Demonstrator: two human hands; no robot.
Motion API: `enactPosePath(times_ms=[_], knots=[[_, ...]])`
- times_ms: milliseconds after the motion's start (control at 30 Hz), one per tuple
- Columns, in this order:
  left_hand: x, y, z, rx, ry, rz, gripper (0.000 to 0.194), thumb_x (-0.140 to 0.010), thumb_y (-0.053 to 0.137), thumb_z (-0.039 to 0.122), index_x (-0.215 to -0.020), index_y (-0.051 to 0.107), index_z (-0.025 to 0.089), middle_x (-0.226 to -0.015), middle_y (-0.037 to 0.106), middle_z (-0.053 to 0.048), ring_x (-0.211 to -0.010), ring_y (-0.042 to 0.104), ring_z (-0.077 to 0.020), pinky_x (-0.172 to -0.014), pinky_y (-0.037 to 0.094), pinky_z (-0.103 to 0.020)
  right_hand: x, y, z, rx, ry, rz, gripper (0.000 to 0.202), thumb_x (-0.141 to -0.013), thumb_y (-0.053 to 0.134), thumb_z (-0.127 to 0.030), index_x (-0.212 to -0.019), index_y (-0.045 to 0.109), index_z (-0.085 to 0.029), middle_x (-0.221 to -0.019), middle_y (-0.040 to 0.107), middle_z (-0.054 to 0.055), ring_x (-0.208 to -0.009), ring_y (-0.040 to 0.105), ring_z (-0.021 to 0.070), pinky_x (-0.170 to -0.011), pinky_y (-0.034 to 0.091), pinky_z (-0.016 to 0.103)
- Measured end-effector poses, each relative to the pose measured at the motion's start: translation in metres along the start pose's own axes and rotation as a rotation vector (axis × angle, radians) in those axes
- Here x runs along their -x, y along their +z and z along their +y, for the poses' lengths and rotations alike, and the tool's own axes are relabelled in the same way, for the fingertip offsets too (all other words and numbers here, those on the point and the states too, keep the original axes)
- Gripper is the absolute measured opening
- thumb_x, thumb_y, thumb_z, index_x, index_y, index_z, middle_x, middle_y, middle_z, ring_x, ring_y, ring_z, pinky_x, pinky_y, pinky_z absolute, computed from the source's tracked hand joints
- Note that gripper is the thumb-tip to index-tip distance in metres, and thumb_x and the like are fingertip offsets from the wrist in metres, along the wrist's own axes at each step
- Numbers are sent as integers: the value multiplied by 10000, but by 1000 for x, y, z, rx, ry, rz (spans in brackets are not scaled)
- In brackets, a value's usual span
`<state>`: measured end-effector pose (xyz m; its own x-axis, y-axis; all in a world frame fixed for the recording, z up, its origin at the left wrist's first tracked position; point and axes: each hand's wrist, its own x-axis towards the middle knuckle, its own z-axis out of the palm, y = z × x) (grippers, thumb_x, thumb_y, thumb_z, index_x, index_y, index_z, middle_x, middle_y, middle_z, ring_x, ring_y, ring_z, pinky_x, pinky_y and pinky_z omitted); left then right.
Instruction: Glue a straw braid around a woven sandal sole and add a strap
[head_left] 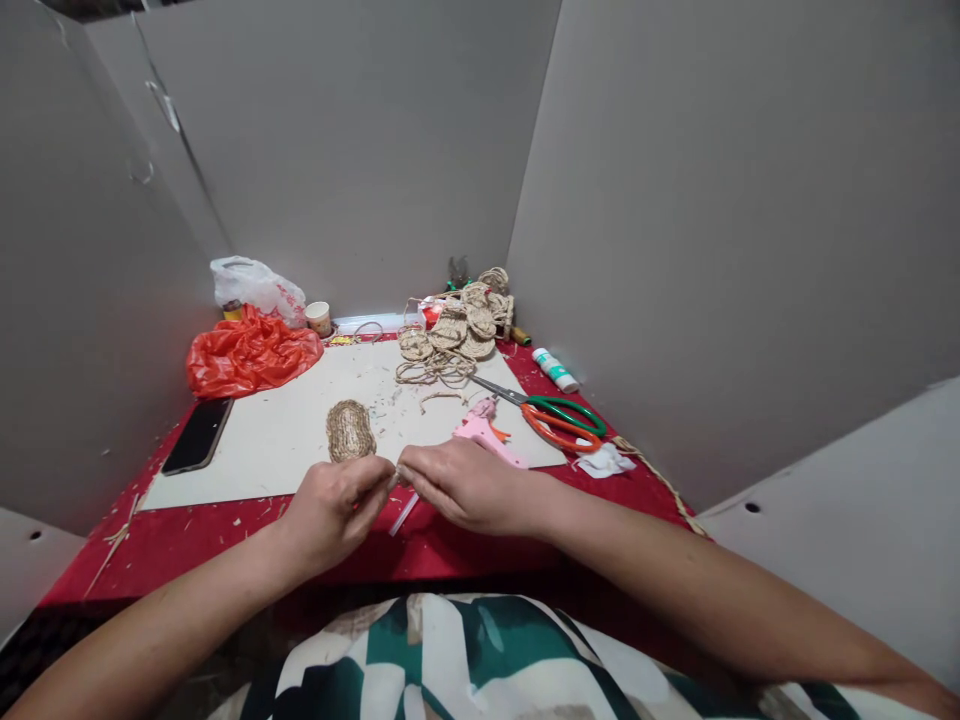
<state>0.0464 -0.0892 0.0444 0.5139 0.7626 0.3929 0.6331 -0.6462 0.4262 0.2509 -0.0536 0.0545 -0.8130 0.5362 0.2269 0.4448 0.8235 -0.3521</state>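
Note:
My left hand (337, 505) and my right hand (454, 485) meet fingertip to fingertip over the front edge of the pale board (262, 450). Both are closed in a pinch, and whatever lies between the fingertips is too small to make out. Just beyond my left hand lies an oval woven straw piece (350, 430). A pink glue gun (484, 430) rests behind my right hand, partly hidden by it. Below the fingertips a thin clear stick (405, 513) lies on the red cloth (300, 540).
Scissors with green and orange handles (562, 418) lie right, near a white-green bottle (555, 369). Woven straw pieces (454, 325) are heaped at the back. On the left are a phone (198, 436), a red plastic bag (251, 355) and a paper cup (319, 318). Grey panels enclose the table.

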Motion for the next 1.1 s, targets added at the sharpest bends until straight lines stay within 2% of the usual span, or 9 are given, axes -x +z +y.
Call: enactPosePath(times_ms=[100,267,367,467,633,800,967,1033,1100], knots=[[-1,1,0,160,-133,13,180,-885,483,220,-762,599,157,-579,495,31,-524,428,-92,-530,334,-220,-1,6,-1,186,-48,-32,209,-965,342,-243,-894,519,-157,-784,623,50,-630,537,155,-564,301,276],[-8,0,-14,622,-460,-101,221,-829,563,306,-695,623,141,-594,537,20,-570,448,-102,-559,350,-223,-12,16,1,412,-107,-80,241,-963,308,-176,-925,539,-118,-807,639,100,-661,588,194,-544,329,286],[-13,1,-31,825,-575,-119,224,-783,637,339,-701,628,131,-569,517,31,-534,406,-85,-540,320,-221,-20,17,5,434,-104,-174,206,-904,345,-71,-922,546,-113,-798,648,99,-637,584,188,-536,330,282],[-20,3,-46,956,-629,-177,264,-747,689,375,-703,636,119,-567,524,26,-528,401,-80,-542,313,-223,-26,16,11,371,-51,-197,195,-908,356,-97,-917,550,-121,-788,653,89,-624,568,171,-542,314,274],[-32,2,-58,1047,-657,-238,273,-726,721,381,-716,646,119,-586,561,16,-529,430,-72,-539,317,-207,-33,13,22,73,120,-154,189,-930,390,-238,-851,542,-160,-720,604,28,-577,478,120,-553,284,251],[-33,4,-61,1002,-613,-249,283,-759,686,393,-698,621,124,-559,511,31,-513,390,-68,-511,284,-203,-38,14,27,-467,207,-110,210,-903,393,-178,-697,435,-175,-593,423,-47,-538,396,80,-551,313,209],[-26,6,-56,904,-542,-215,291,-796,636,416,-722,626,135,-617,560,7,-541,411,-87,-534,320,-221,-35,19,27,-1068,434,-260,208,-907,351,-217,-726,443,-173,-528,445,-74,-398,451,59,-446,365,172],[-25,5,-52,852,-551,-168,279,-786,644,411,-715,628,142,-613,563,5,-534,408,-91,-521,316,-222,-31,16,30,-1144,478,-260,208,-902,352,-219,-751,482,-160,-521,473,-70,-384,470,55,-426,360,160],[-28,0,-48,793,-574,-83,263,-760,662,401,-693,631,149,-548,507,27,-497,370,-84,-489,287,-219,-22,8,35,-1124,511,-161,211,-898,370,-224,-750,503,-152,-519,494,-62,-401,489,52,-432,360,152]])
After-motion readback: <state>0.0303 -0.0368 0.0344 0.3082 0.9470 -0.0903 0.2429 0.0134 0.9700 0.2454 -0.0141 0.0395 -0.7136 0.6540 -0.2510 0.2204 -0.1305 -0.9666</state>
